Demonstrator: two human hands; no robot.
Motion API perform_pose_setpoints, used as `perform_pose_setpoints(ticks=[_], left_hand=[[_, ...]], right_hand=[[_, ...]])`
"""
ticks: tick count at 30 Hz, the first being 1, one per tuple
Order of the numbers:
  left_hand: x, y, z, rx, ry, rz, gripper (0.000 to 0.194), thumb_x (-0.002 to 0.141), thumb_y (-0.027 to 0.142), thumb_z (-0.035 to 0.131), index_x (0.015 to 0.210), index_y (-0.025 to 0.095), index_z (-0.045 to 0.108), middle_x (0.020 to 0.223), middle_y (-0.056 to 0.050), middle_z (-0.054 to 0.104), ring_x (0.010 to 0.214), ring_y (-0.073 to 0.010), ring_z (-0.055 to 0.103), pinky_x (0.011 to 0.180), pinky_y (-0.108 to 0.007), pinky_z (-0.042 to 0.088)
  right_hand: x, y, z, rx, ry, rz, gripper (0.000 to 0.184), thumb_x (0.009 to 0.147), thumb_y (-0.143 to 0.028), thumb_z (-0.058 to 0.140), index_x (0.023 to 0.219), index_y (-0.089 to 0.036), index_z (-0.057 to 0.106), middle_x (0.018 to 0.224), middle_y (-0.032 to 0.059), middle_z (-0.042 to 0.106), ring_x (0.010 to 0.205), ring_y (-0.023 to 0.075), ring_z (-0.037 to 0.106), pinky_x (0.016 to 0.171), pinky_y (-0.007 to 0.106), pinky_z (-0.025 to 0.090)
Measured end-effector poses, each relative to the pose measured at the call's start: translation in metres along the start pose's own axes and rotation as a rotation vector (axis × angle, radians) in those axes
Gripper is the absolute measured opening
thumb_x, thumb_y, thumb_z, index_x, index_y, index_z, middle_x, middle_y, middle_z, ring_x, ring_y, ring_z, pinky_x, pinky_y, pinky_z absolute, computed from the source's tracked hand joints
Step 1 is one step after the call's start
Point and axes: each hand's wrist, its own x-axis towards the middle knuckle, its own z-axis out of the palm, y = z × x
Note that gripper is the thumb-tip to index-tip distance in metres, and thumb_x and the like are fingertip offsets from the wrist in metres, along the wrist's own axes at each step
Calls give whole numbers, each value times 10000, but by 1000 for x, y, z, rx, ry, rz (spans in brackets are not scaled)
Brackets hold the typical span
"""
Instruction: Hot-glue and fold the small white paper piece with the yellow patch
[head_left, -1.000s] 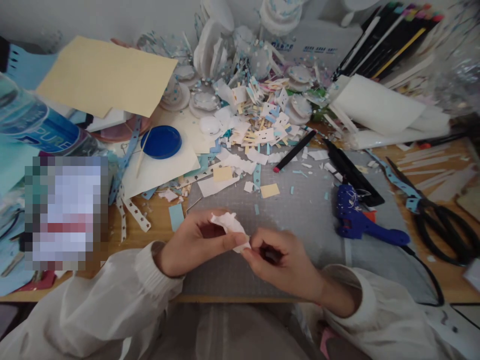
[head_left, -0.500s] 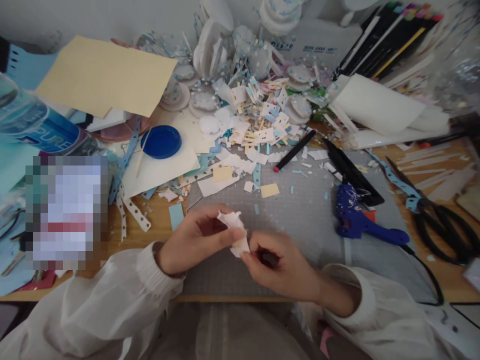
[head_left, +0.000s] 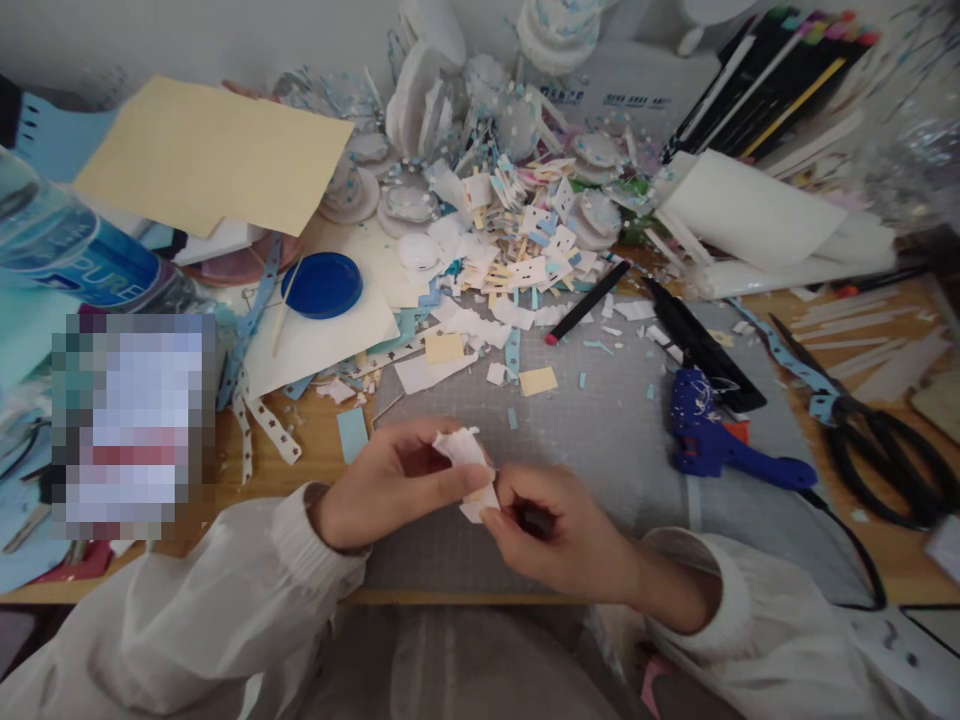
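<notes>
Between my hands is a small piece of white paper (head_left: 459,447) with ragged, torn edges. My left hand (head_left: 401,480) grips it, thumb across its face and fingers behind. My right hand (head_left: 566,525) pinches the paper's lower right edge between thumb and curled fingers. Both hands are above the front part of a grey cutting mat (head_left: 600,430). Beyond them on the mat lie a yellow paper piece (head_left: 539,381) and a black marker with a red end (head_left: 589,302).
To the right are a blue glue gun (head_left: 701,430), a black box cutter (head_left: 705,340) and large scissors (head_left: 885,450). A pile of paper cutouts (head_left: 525,240) lies at the back. On the left are a blue lid (head_left: 322,285) and a water bottle (head_left: 82,245).
The paper has turned slightly in my fingers, and its lower end looks folded a little differently. Both hands stay almost in place.
</notes>
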Motion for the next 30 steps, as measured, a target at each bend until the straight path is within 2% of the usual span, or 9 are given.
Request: perform_pose_setpoints(ticks=[4, 11, 14, 17, 19, 21, 25, 30], left_hand=[[0, 1, 0, 79, 2, 6, 239, 786, 332, 732, 674, 134, 658, 616, -1, 603, 574, -97, 529, 556, -198, 454], [-1, 1, -2, 94, 7, 18, 247, 791, 356, 730, 701, 134, 669, 628, -5, 615, 577, -105, 535, 563, -209, 452], [-1, 1, -3, -4, -18, 33, 211, 801, 355, 727, 813, 147, 693, 740, -21, 666, 688, -127, 601, 657, -224, 492], [-5, 1, -2, -112, -80, 60, 294, 776, 347, 756, 1000, 172, 680, 919, -49, 699, 854, -171, 650, 769, -267, 523], [-12, 0, 1, -115, -84, 75, 338, 746, 276, 787, 1040, 174, 655, 952, -54, 699, 875, -179, 661, 796, -290, 534], [-22, -2, 6, -98, -29, 82, 295, 740, 208, 788, 996, 170, 647, 915, -44, 696, 824, -163, 665, 752, -278, 549], [-42, -5, 17, -100, 99, 106, 169, 771, 193, 760, 902, 165, 657, 775, -5, 674, 670, -109, 636, 632, -211, 541], [-58, -2, 20, 35, 182, 139, 159, 787, 227, 738, 933, 175, 698, 815, -21, 699, 708, -116, 637, 649, -202, 541]], right_hand=[[0, 0, 0, -9, -16, 8, 243, 815, -177, 532, 637, -206, 370, 549, -81, 366, 479, 45, 292, 438, 184, 250], [1, 1, -3, -40, -89, 7, 229, 898, -276, 488, 692, -195, 427, 593, -66, 375, 526, 60, 315, 473, 200, 264], [2, 1, -6, -42, -68, -32, 238, 922, -294, 473, 709, -188, 464, 604, -61, 377, 534, 64, 320, 480, 204, 266], [1, 2, -10, -6, -19, -51, 245, 932, -338, 483, 740, -186, 491, 613, -52, 409, 539, 71, 341, 484, 208, 284], [-1, 2, -10, 9, 3, -52, 275, 939, -360, 482, 721, -192, 469, 599, -52, 426, 525, 71, 349, 475, 208, 288], [-5, 2, -8, 10, 8, -56, 301, 945, -373, 479, 703, -197, 449, 587, -51, 443, 513, 69, 365, 466, 204, 292], [-15, -5, 2, 34, 7, -64, 311, 946, -414, 480, 725, -195, 470, 594, -43, 477, 527, 73, 409, 487, 200, 329], [-35, -14, 7, 13, -47, -79, 349, 975, -414, 425, 738, -183, 537, 619, -26, 526, 543, 71, 469, 504, 192, 356]])
